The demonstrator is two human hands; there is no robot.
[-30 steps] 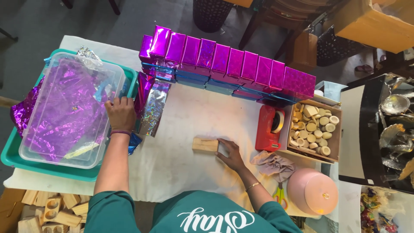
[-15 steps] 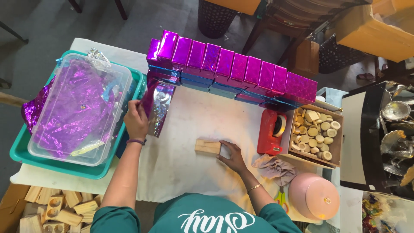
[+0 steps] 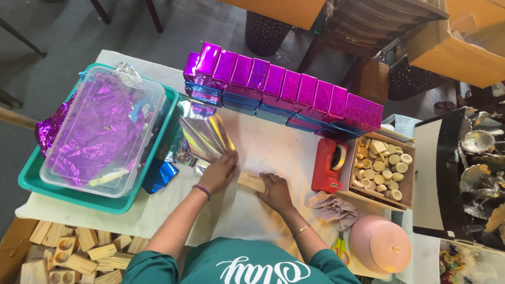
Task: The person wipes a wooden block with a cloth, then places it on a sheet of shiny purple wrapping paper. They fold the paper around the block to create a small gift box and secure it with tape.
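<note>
Wooden block (image 3: 251, 181) lies flat on our worktop (image 3: 273, 152), right in front of us, between our two hands. Our right hand (image 3: 276, 192) lies on the near end of it, fingers curled over the edge, pressing it down. Our left hand (image 3: 220, 171) pinches the bottom edge of a shiny foil sheet (image 3: 206, 135), which stands up and bends away from us, so it is not flat yet.

We think a few things could go wrong from here. Foil looks thin and slippery, so it could slide out of our fingers, or crease or tear if we tug it hard. It is bent over, so it might fold the wrong way when we lay it down. If our right hand lets go, the block could scoot sideways, since the worktop cover looks smooth.

Other things sit close by. More loose foil lies beside the clear tub (image 3: 102, 137) in the green tray (image 3: 79, 195), just left of our hand, and our arm could drag it along. A long row of pink wrapped boxes (image 3: 284, 87) stands at the far side of the worktop, and a big swing of the sheet could knock one over. On the right is a red tape holder (image 3: 329, 165) next to a box of little wooden pieces (image 3: 381, 168), well away from the block
</note>
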